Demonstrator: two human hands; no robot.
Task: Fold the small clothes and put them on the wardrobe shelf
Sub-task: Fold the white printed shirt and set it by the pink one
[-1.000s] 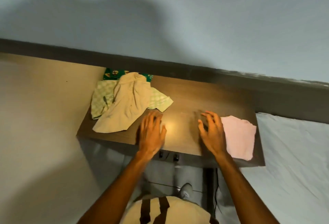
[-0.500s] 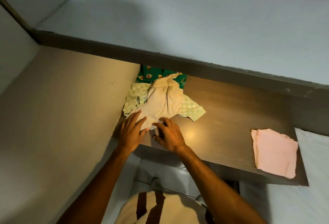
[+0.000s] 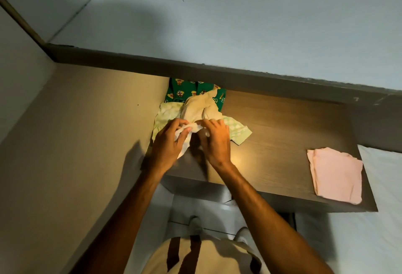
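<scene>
A cream garment [image 3: 201, 108] lies bunched on top of a small pile at the left end of the brown wooden shelf [image 3: 282, 134]. My left hand [image 3: 168, 143] and my right hand [image 3: 216, 143] both grip its near edge, which is gathered up between them. Under it lie a pale green checked garment [image 3: 237, 131] and a dark green printed one [image 3: 185, 91]. A folded pink cloth [image 3: 336, 175] rests flat at the shelf's right front corner, apart from both hands.
A beige side panel [image 3: 82, 132] stands directly left of the pile. A dark board [image 3: 239, 73] runs across above the shelf's back. White bedding [image 3: 369, 241] lies to the lower right. My feet [image 3: 195, 223] show on the floor below the shelf's front edge.
Both hands moved left from the middle of the shelf to the pile and closed on the cream garment's near edge, bunching it up. The pink cloth stayed put.
</scene>
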